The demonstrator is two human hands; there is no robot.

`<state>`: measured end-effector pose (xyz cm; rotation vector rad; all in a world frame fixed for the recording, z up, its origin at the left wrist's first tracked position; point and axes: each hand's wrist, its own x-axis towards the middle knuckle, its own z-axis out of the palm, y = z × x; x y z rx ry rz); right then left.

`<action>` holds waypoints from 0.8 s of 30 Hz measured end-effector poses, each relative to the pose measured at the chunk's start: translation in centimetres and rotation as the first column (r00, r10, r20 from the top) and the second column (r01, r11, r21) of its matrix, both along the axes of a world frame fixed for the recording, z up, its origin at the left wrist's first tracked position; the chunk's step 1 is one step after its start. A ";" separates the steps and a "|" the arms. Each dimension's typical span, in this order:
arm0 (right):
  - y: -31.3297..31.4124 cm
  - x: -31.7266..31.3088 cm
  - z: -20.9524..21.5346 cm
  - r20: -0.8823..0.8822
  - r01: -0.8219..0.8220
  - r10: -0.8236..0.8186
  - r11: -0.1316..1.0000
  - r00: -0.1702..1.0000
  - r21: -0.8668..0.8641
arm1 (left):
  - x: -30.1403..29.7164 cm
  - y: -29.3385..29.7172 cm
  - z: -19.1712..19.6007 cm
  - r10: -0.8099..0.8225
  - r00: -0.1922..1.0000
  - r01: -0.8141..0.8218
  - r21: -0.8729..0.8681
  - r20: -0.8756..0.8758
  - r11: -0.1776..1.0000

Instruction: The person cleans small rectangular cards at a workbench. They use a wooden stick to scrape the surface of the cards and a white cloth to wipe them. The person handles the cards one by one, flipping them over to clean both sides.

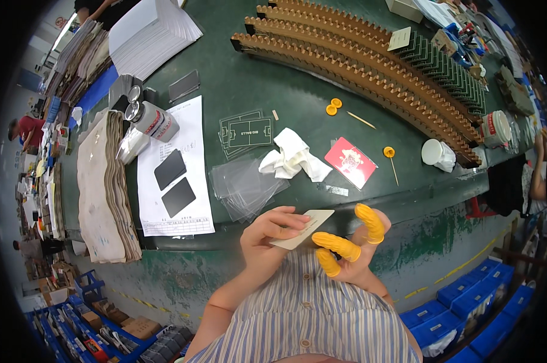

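Note:
Over the table's front edge, my left hand grips a thin cream card between thumb and fingers, with the card tilted. My right hand wears yellow finger cots on several fingers. Its fingers are spread just right of the card, and I see nothing held in them. Beyond the hands lie a red card with a white figure, a crumpled white cloth and a spread of clear plastic sheets. Dark green cards with white lines rest behind the sheets.
Long slotted wooden racks cross the far right, one part filled with green cards. Sticks, loose yellow finger cots and a white tub lie nearer. Leftward are a printed sheet, black cards, a metal can and stacked cloths.

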<state>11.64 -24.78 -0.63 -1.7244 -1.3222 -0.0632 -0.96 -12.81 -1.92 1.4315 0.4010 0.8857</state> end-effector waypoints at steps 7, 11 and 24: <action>0.4 -0.3 0.0 0.014 0.000 -0.001 0.998 1.000 0.057 | 0.1 0.0 -0.2 -0.018 1.000 0.018 0.002 0.022 1.000; 0.5 -0.4 -0.1 0.042 -0.018 0.015 0.998 0.999 0.061 | 0.1 0.0 -0.2 -0.012 1.000 0.012 -0.005 0.017 1.000; 0.7 -1.0 -0.7 -0.089 -0.002 0.008 0.998 0.996 0.064 | 0.5 -0.1 0.1 0.015 1.000 -0.015 0.004 -0.016 1.000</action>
